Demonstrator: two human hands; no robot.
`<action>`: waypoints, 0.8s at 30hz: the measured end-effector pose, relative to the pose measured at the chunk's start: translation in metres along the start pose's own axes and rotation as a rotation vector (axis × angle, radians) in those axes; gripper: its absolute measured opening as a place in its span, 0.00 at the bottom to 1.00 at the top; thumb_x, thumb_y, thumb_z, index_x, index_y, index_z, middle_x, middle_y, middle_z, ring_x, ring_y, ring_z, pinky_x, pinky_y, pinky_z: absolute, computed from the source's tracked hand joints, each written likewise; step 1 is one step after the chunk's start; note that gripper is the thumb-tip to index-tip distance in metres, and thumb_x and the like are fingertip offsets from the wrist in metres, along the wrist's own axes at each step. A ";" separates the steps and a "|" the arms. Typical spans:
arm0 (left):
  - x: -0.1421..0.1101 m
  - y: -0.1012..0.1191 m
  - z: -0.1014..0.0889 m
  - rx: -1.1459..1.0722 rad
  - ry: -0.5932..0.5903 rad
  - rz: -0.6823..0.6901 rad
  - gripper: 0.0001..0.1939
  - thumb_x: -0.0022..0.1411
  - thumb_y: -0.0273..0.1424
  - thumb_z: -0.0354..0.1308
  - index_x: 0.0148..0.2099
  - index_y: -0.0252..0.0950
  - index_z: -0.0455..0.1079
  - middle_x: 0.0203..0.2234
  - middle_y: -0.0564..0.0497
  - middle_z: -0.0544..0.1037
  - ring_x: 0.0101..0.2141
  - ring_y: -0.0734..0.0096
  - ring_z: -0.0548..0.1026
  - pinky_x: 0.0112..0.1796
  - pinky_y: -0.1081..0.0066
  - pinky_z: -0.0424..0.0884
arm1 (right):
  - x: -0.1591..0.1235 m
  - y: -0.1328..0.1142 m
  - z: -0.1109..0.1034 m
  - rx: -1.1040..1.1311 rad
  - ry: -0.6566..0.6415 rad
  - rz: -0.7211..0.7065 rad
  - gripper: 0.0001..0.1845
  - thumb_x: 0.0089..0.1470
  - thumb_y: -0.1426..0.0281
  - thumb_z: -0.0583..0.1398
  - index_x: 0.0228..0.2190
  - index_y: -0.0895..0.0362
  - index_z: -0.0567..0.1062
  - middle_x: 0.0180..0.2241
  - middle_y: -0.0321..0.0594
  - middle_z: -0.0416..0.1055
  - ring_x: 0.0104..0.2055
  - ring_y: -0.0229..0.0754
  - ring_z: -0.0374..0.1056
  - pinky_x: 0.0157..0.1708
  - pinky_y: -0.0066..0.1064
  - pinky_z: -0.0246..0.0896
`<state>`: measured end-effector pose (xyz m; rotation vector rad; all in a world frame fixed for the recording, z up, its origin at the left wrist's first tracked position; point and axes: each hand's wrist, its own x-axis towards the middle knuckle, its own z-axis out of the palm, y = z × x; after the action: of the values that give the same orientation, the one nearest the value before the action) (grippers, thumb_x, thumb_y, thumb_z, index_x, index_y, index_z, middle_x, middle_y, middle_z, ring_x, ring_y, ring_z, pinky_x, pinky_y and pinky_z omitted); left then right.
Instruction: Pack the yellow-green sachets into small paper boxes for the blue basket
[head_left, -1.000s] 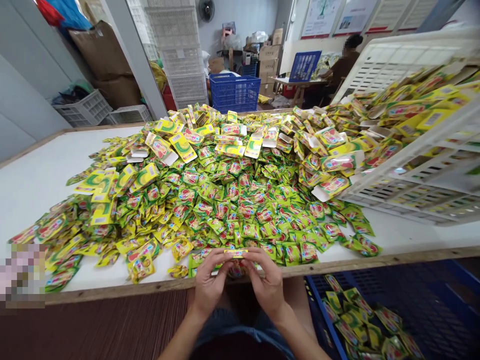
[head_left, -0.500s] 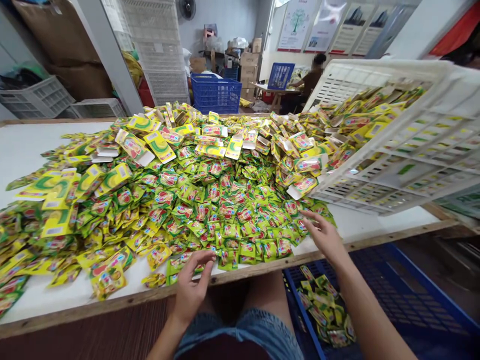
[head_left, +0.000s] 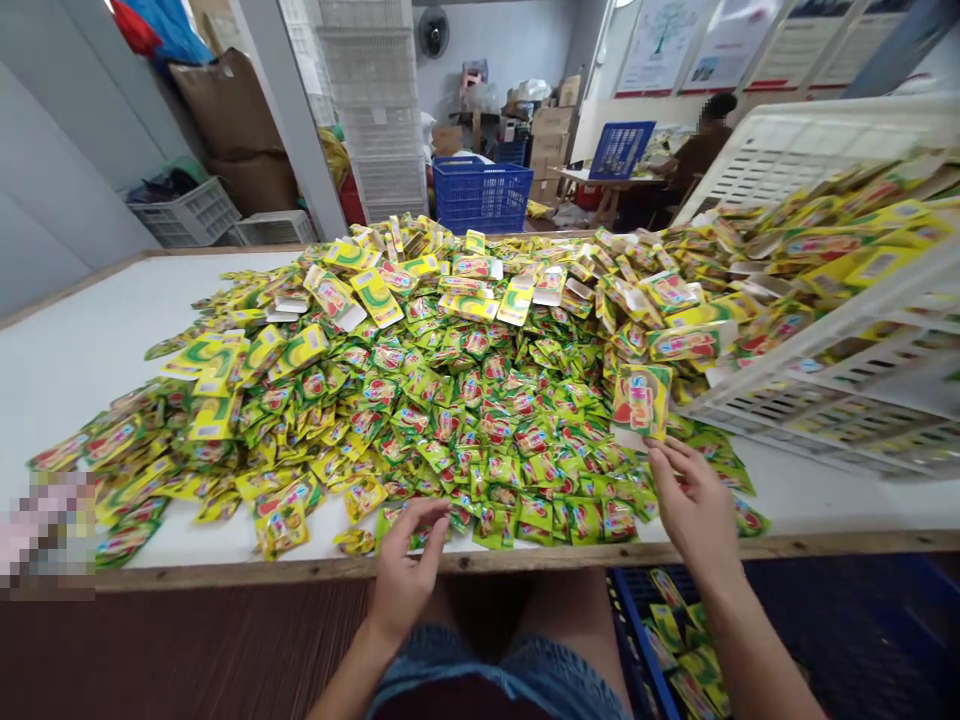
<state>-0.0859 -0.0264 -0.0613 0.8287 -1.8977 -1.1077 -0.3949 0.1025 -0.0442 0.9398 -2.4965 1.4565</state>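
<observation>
My right hand (head_left: pixel 696 505) pinches the lower end of a small yellow-green cardboard box (head_left: pixel 641 398) between thumb and fingers. The box is raised over the right side of the pile, its printed front facing me and a white flap at the bottom. At the front edge, my left hand (head_left: pixel 409 560) has its fingers curved and thumb apart, with nothing visible in its grasp. Its fingertips are close to the green candy sachets (head_left: pixel 495 522); whether they touch is unclear. More yellow boxes (head_left: pixel 377 297) lie on top of the heap behind.
A tilted white crate (head_left: pixel 817 395) full of boxes rests on the table's right side. Below the wooden table edge (head_left: pixel 525 557), a blue crate (head_left: pixel 652 655) holds several filled packs. Farther back are a blue basket (head_left: pixel 484 195) and a seated person (head_left: pixel 697 150).
Both hands were together on a small box at the edge; then they separated, the right reaching right empty. Now the right holds a box, while the left stays near the edge. The view swung right and back.
</observation>
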 end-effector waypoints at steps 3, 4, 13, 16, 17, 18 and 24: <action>0.008 0.021 -0.007 0.150 0.060 0.201 0.16 0.62 0.26 0.54 0.53 0.39 0.64 0.45 0.46 0.71 0.47 0.62 0.70 0.49 0.61 0.66 | -0.023 -0.039 -0.013 -0.034 -0.232 -0.333 0.17 0.57 0.59 0.54 0.36 0.54 0.78 0.43 0.45 0.72 0.47 0.47 0.66 0.47 0.40 0.58; 0.012 0.030 -0.010 0.203 0.078 0.281 0.20 0.61 0.25 0.55 0.56 0.39 0.61 0.48 0.45 0.70 0.50 0.61 0.67 0.51 0.60 0.64 | -0.029 -0.054 -0.015 -0.033 -0.340 -0.425 0.15 0.58 0.61 0.54 0.35 0.53 0.79 0.43 0.44 0.72 0.46 0.46 0.66 0.47 0.39 0.58; 0.024 0.067 -0.049 0.525 -0.548 0.038 0.09 0.58 0.31 0.60 0.43 0.42 0.72 0.34 0.52 0.78 0.36 0.61 0.74 0.40 0.64 0.68 | -0.069 -0.159 0.022 0.079 -0.946 -0.742 0.10 0.60 0.71 0.54 0.36 0.52 0.76 0.43 0.38 0.70 0.45 0.42 0.61 0.47 0.38 0.54; 0.022 0.047 -0.077 0.426 -0.413 -0.161 0.08 0.59 0.36 0.56 0.36 0.38 0.72 0.28 0.52 0.78 0.29 0.64 0.74 0.31 0.70 0.69 | -0.071 -0.165 0.057 0.201 -0.807 -0.720 0.09 0.60 0.72 0.54 0.39 0.53 0.74 0.47 0.40 0.69 0.48 0.43 0.61 0.47 0.37 0.53; 0.022 0.041 -0.089 0.396 -0.284 -0.206 0.10 0.59 0.38 0.56 0.38 0.37 0.71 0.29 0.51 0.78 0.29 0.63 0.75 0.30 0.70 0.69 | -0.074 -0.167 0.072 0.222 -0.770 -0.709 0.09 0.59 0.73 0.54 0.39 0.54 0.73 0.46 0.41 0.69 0.47 0.43 0.61 0.47 0.37 0.53; 0.023 0.036 -0.101 0.373 -0.140 -0.242 0.14 0.57 0.40 0.57 0.41 0.36 0.71 0.30 0.50 0.78 0.30 0.62 0.75 0.31 0.70 0.70 | -0.078 -0.169 0.089 0.230 -0.756 -0.709 0.09 0.59 0.74 0.54 0.40 0.54 0.73 0.45 0.41 0.70 0.46 0.42 0.62 0.47 0.37 0.53; 0.027 0.021 -0.133 -0.096 0.357 -0.275 0.28 0.48 0.39 0.65 0.49 0.33 0.64 0.36 0.45 0.78 0.35 0.60 0.78 0.37 0.64 0.74 | -0.125 -0.184 0.192 0.142 -0.868 -0.862 0.18 0.53 0.77 0.57 0.47 0.59 0.68 0.46 0.47 0.70 0.48 0.47 0.62 0.47 0.39 0.55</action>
<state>0.0122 -0.0928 0.0080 1.1718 -1.4553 -1.1156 -0.1517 -0.0616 -0.0562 2.6629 -1.8177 1.0185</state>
